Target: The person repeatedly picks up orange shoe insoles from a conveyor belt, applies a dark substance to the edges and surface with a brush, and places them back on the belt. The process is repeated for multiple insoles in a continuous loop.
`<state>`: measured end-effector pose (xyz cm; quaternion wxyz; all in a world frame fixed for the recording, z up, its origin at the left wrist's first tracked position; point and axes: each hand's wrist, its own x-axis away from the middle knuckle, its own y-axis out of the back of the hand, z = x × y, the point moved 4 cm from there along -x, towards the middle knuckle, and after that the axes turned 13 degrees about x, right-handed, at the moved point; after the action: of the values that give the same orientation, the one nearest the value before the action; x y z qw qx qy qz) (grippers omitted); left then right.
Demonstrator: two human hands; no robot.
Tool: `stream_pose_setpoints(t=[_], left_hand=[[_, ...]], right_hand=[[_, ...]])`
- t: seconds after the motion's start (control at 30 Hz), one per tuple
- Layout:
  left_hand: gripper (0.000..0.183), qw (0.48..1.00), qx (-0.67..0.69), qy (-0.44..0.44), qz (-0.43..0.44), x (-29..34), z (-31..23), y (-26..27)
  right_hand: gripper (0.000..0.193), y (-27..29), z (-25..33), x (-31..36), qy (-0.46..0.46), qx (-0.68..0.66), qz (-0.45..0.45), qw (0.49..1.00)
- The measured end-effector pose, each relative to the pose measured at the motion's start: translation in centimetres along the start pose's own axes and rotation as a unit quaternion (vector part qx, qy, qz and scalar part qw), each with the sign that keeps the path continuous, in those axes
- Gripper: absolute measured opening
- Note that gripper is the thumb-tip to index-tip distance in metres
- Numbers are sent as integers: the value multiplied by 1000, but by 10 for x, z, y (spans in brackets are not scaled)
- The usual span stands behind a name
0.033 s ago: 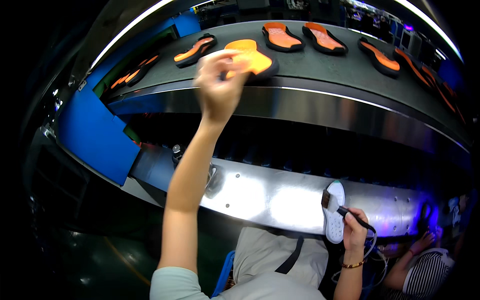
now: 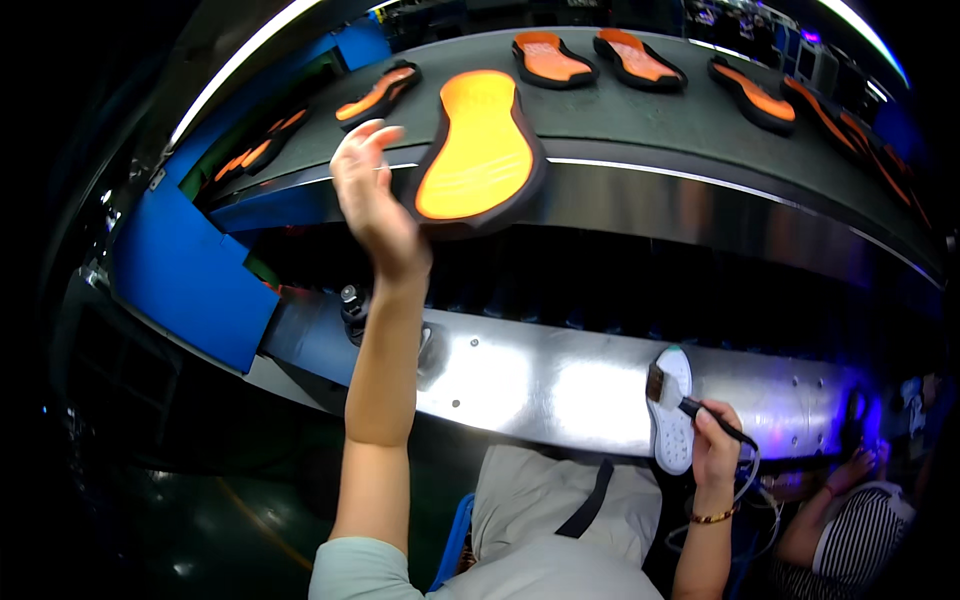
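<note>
My left hand (image 2: 375, 195) is raised at the belt's front edge, blurred, with its fingers upward and apart. Just right of it, a shoe sole with an orange-yellow face and dark rim (image 2: 475, 150) reaches past the belt edge. The hand's inner side meets or nearly meets the rim; I cannot tell whether it bears any weight. Low on the right, my right hand (image 2: 715, 440) grips a brush with a black handle and thin hose (image 2: 668, 392). The brush head lies over a white sole (image 2: 673, 430) on the metal bench.
More orange-faced soles, including this pair member (image 2: 640, 62), lie along the dark belt (image 2: 620, 120). A dark bottle-like object (image 2: 352, 315) stands on the metal bench (image 2: 545, 385). Blue panelling (image 2: 190, 265) rises at left. Another person in stripes (image 2: 862, 535) sits at right.
The orange sole has come toward me past the belt edge, showing its whole face. My left hand has shifted left and lower, its fingers opening from a pinch. My right hand stays with the brush.
</note>
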<state>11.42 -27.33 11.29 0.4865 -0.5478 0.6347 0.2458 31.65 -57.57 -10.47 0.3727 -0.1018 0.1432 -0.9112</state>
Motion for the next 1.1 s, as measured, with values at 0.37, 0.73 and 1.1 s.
stream_pose_setpoints(t=[0.37,0.73,1.1], left_hand=[[88,705,539,455,-75,214,1,61],[86,508,507,695,-32,292,-6,-41],[80,608,404,677,-92,296,-18,-62]], right_hand=[[18,-1,2,-5,-50,-40,33,997],[17,-42,0,-41,-20,117,127,985],[15,-104,43,-46,185,401,183,878]])
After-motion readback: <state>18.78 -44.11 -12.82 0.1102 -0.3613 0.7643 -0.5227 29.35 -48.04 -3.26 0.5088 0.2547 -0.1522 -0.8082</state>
